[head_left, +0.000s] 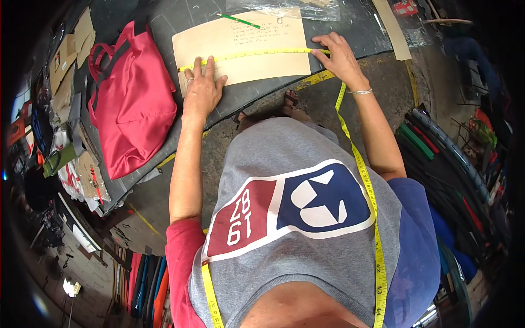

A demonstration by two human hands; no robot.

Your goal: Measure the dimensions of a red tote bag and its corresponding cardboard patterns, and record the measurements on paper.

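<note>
A yellow measuring tape (257, 53) is stretched across a tan sheet of paper or card (262, 71) with handwriting on it. My left hand (203, 90) lies with fingers spread on the sheet, its fingertips pressing the tape near its left end. At the sheet's right edge my right hand (340, 59) pinches the tape between thumb and forefinger. From there the tape hangs down and runs up over my shirt and around my neck. A green pencil (240, 21) rests across the top of the sheet.
A red fabric bag (139, 109) with dark straps lies on the dark table (240, 101) at the left. Clear plastic (284, 8) and a cardboard strip (392, 30) are at the far side. Rolls of material (448, 153) stand on the right, beyond the table edge.
</note>
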